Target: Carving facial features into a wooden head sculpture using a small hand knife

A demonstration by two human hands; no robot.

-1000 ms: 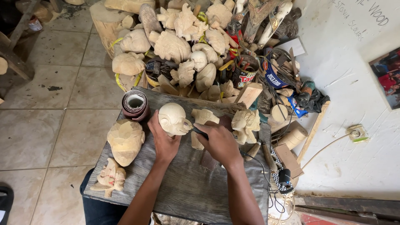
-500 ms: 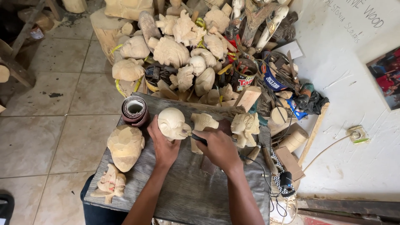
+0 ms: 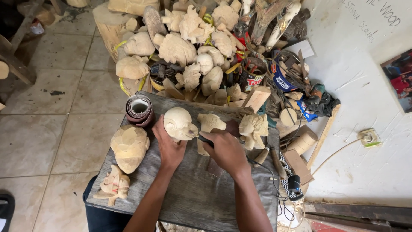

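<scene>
Both forearms bare, no sleeves; hands [image 3: 171,148] ungloved, no rings or watch; dark blue trousers [image 3: 101,215] below.

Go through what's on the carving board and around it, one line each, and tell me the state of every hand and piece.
Left hand: gripping the round carved wooden head.
Round carved wooden head: pale, unpainted, lying on the grey board.
Right hand: closed on a thin dark tool, its tip at the head.
Sandpaper roll: coiled, standing on end.
Large mask: lying flat, untouched.
Small figure: lying at the board's edge.
</scene>
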